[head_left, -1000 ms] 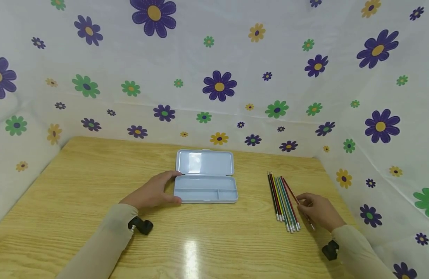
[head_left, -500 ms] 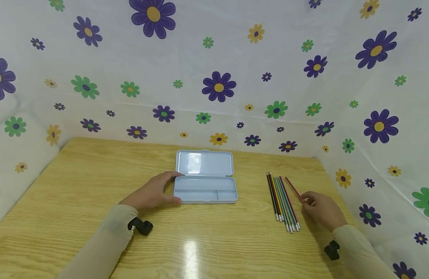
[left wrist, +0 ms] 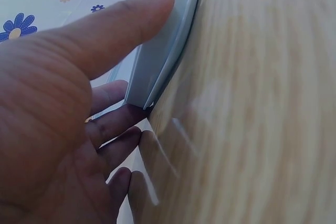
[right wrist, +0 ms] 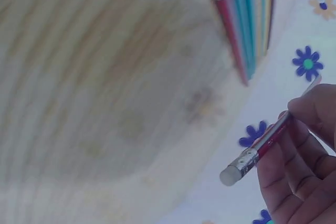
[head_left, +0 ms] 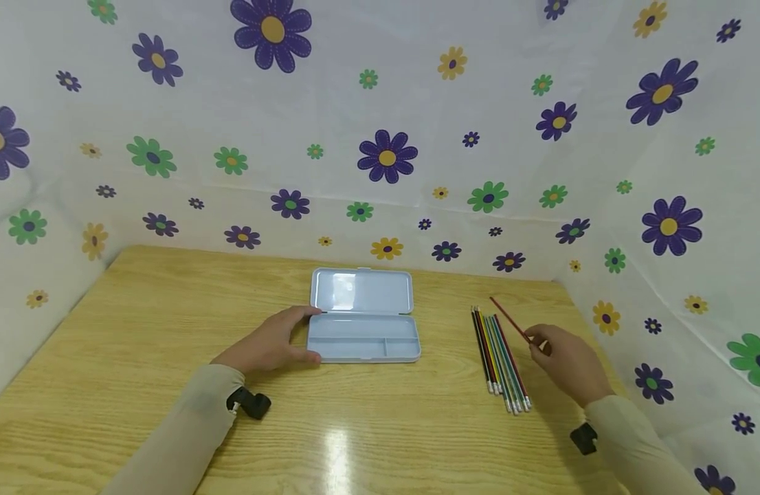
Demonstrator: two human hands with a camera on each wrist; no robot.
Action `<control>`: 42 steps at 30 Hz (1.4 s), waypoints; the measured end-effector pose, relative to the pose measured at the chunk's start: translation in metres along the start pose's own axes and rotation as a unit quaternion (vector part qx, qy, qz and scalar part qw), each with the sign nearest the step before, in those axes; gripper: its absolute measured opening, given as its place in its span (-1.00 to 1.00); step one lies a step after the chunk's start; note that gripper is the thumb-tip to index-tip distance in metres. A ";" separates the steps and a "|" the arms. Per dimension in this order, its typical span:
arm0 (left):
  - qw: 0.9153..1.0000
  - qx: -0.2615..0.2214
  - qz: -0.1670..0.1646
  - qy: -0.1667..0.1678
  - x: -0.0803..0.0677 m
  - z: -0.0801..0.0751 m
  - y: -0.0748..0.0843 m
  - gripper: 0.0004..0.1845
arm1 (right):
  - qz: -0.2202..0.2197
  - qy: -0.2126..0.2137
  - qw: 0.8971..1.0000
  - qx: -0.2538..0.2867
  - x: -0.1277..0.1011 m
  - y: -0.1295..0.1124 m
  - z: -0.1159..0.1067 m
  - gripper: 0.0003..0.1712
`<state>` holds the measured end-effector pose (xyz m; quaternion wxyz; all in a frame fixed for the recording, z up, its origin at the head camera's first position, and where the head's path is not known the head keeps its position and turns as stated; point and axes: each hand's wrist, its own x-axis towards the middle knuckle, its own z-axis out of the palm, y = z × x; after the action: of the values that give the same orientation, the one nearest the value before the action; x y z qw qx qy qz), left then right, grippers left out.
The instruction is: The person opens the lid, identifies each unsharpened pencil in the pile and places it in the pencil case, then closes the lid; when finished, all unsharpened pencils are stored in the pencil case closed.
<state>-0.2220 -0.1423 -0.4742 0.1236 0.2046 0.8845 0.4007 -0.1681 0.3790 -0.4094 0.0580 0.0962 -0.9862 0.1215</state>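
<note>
A pale blue pencil case (head_left: 363, 323) lies open in the middle of the wooden table (head_left: 139, 330), its lid (head_left: 361, 289) laid back. My left hand (head_left: 270, 342) grips the case's left end (left wrist: 157, 66), thumb on the near edge and fingers round the far corner. To the right lies a row of several coloured pencils (head_left: 500, 357). My right hand (head_left: 565, 361) pinches a red pencil (head_left: 510, 320) lifted off the table, tip pointing up and away. In the right wrist view its eraser end (right wrist: 239, 166) sticks out below my fingers (right wrist: 299, 156).
A white cloth printed with purple, green and yellow flowers (head_left: 386, 155) walls the table at the back and on both sides. Bare wood lies left of the case and along the near edge. Black wrist camera mounts (head_left: 250, 401) sit on both sleeves.
My right hand has lifted the red pencil out of the row, raising it up and away from the table. The left hand and the case have stayed in place.
</note>
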 end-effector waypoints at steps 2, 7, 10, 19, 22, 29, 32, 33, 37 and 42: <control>1.000 -0.001 -0.003 -0.001 -0.001 0.000 0.000 0.03 | -0.007 0.006 1.000 -0.004 0.003 -0.007 0.000 -0.74; 1.000 -0.001 -0.011 0.001 -0.002 -0.001 0.001 0.04 | -0.036 0.021 0.999 -0.015 0.009 -0.026 0.000 -0.74; 1.000 -0.001 -0.013 0.001 -0.002 -0.001 0.000 0.04 | -0.054 0.026 0.998 -0.014 0.013 -0.037 -0.001 -0.74; 1.000 0.003 -0.012 0.005 -0.002 -0.001 0.002 0.03 | -0.113 0.049 0.992 -0.019 0.023 -0.066 0.004 -0.76; 1.000 0.004 -0.012 0.005 -0.002 0.000 0.001 0.03 | -0.132 0.053 0.990 -0.018 0.027 -0.076 0.007 -0.76; 1.000 0.006 -0.008 0.006 -0.001 0.001 0.000 0.04 | -0.169 0.058 0.984 -0.014 0.039 -0.097 0.013 -0.78; 1.000 0.005 -0.007 0.005 -0.001 0.001 0.000 0.03 | -0.181 0.059 0.982 -0.008 0.045 -0.106 0.015 -0.78; 1.000 0.006 -0.007 0.005 -0.001 0.001 0.001 0.03 | -0.186 0.060 0.981 -0.008 0.047 -0.110 0.016 -0.78; 1.000 0.010 -0.009 0.004 -0.001 0.001 0.000 0.04 | -0.202 0.063 0.977 -0.008 0.054 -0.123 0.020 -0.75; 1.000 0.014 -0.011 0.005 0.000 0.002 -0.002 0.04 | -0.217 0.055 0.975 0.018 0.060 -0.138 0.024 -0.75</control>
<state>-0.2217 -0.1426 -0.4769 0.1202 0.1945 0.8927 0.3882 -0.2008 0.2307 -0.3929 0.1353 0.3019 -0.9349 0.1287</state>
